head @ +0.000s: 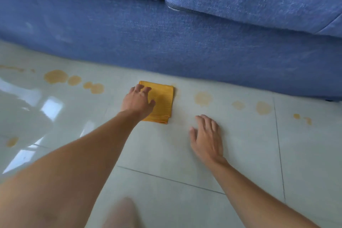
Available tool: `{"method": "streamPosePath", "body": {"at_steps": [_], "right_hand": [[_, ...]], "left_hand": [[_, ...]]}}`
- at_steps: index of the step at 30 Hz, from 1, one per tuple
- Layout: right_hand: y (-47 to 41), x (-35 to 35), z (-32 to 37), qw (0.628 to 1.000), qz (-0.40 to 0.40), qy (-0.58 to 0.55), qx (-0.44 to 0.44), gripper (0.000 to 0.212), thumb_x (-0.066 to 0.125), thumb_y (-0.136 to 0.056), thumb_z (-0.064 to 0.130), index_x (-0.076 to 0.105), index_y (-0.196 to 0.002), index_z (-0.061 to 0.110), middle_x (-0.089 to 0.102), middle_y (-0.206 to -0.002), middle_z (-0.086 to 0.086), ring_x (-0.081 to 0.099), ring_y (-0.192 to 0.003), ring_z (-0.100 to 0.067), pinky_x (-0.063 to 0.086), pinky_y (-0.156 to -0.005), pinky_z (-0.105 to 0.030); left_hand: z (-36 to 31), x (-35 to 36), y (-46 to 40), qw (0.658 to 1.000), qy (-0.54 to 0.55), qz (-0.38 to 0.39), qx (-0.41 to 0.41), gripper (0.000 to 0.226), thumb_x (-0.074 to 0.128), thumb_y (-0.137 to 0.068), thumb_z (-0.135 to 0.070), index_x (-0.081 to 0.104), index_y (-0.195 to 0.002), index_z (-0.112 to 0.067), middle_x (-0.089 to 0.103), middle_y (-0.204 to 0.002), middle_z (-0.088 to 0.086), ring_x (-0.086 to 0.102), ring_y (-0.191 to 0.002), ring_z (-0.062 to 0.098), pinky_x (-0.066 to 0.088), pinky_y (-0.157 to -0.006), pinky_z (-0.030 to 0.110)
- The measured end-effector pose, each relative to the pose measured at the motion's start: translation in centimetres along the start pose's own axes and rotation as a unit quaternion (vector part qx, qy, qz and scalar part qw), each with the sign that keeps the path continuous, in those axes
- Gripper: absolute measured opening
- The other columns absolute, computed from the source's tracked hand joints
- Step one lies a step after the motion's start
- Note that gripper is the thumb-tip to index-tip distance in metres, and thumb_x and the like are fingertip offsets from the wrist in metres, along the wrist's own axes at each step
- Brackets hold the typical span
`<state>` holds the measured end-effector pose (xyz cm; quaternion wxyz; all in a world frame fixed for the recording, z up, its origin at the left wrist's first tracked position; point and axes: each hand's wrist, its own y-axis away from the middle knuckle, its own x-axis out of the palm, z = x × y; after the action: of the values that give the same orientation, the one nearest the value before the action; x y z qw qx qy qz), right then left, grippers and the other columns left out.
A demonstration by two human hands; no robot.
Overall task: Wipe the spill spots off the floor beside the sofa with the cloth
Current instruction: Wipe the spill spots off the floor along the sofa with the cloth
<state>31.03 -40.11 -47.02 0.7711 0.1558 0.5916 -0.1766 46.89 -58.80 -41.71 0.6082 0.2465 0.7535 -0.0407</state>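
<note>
**A:** Which step is this?

**B:** The wiping itself, I'd say, or the very start of it. The left hand [137,101] lies on the folded orange cloth [162,101], fingers spread and a little curled over its left part, pressing it down rather than pinching it. The cloth sits flat on the floor [166,153] just in front of the sofa [185,42].

**A:** And the other hand?

**B:** The right hand [208,135] rests open on a bare tile, fingers loosely apart, holding nothing. It looks like a prop for the body.

**A:** How much is left to do?

**B:** Most of it, judging by the tan spots. There is a cluster to the left [55,77], a paler blot just right of the cloth [202,98], two more beyond that [263,107], small drops at the far right [296,116], and one lone spot low on the left [12,141].

**A:** So the next move?

**B:** Probably a flat-palm slide sideways onto the nearest blot, keeping the cloth folded so it doesn't bunch.

**A:** What is the floor like?

**B:** Pale glossy tiles with thin dark joints, bright window glare on the left. The liquid should lift easily, though it may smear. The blue fabric of the sofa base stands close behind the row of spots, so strokes should stay clear of it.
</note>
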Motion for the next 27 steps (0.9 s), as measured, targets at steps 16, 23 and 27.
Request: {"method": "streamPosePath", "body": {"at_steps": [16,23,27], "right_hand": [[1.4,4.1,-2.2,0.993,-0.098,-0.031,-0.066,0.051,0.045,-0.095,0.024,0.051,-0.141,0.001,0.045,-0.153,-0.015,0.039,-0.143,-0.031,0.027,-0.119,-0.052],[1.8,3.0,-2.9,0.981,-0.12,-0.141,-0.06,0.049,0.038,-0.097,0.022,0.052,-0.139,0.001,0.05,-0.149,-0.013,0.043,-0.141,-0.027,0.024,-0.121,-0.051],[2.5,2.5,-4.0,0.99,-0.115,-0.076,-0.022,0.052,0.038,-0.095,0.026,0.052,-0.139,0.003,0.053,-0.146,-0.013,0.044,-0.138,-0.029,0.023,-0.12,-0.052]], "left_hand": [[-4.1,8.6,-7.5,0.995,-0.068,-0.072,0.031,0.065,0.012,-0.087,-0.075,0.008,-0.149,-0.057,-0.002,-0.165,0.02,-0.004,-0.149,0.051,-0.003,-0.116,0.069],[-5.7,10.4,-1.6,0.987,-0.07,-0.06,0.129,0.061,0.019,-0.091,-0.07,0.015,-0.15,-0.055,0.003,-0.166,0.02,0.001,-0.149,0.052,0.004,-0.114,0.071],[-3.7,11.4,5.3,0.986,-0.08,-0.061,0.135,0.061,0.025,-0.091,-0.07,0.015,-0.15,-0.055,0.005,-0.166,0.019,0.006,-0.149,0.051,0.007,-0.115,0.068]]}}
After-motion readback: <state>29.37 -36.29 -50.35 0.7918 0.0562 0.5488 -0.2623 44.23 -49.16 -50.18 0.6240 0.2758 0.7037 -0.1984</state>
